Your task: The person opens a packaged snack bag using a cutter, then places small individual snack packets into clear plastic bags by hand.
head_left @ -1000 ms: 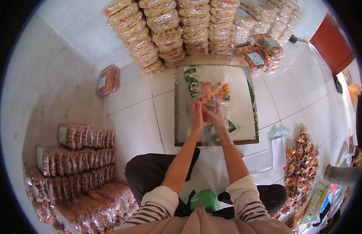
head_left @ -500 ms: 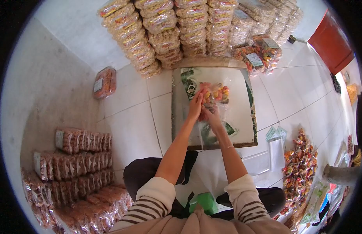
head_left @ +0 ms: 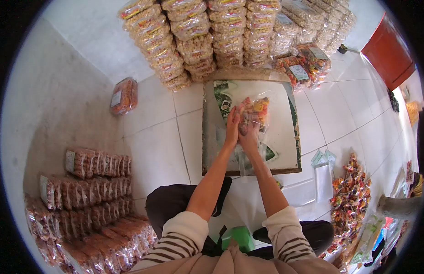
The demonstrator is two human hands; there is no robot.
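Note:
A clear plastic bag of snacks [head_left: 260, 108], with red, yellow and orange pieces in it, lies over a white board with green patches [head_left: 280, 137]. My left hand [head_left: 233, 128] grips the bag along its left side, fingers pointing away from me. Against its near end, my right hand [head_left: 249, 137] holds the bag, with some fingers hidden by the plastic and contents. Loose clear plastic trails from the bag toward the board's near edge.
Stacked bags of pale snacks [head_left: 193, 41] line the back wall. Two filled colourful bags [head_left: 299, 73] lie behind the board. Brown snack packs [head_left: 97, 187] are piled at left. Wrapped colourful pieces [head_left: 351, 192] and clear plastic sleeves [head_left: 323, 180] lie at right.
The snack bag has turned slightly and stands more lengthwise between my hands. My left hand has shifted a little down and right; my right hand remains at the near end.

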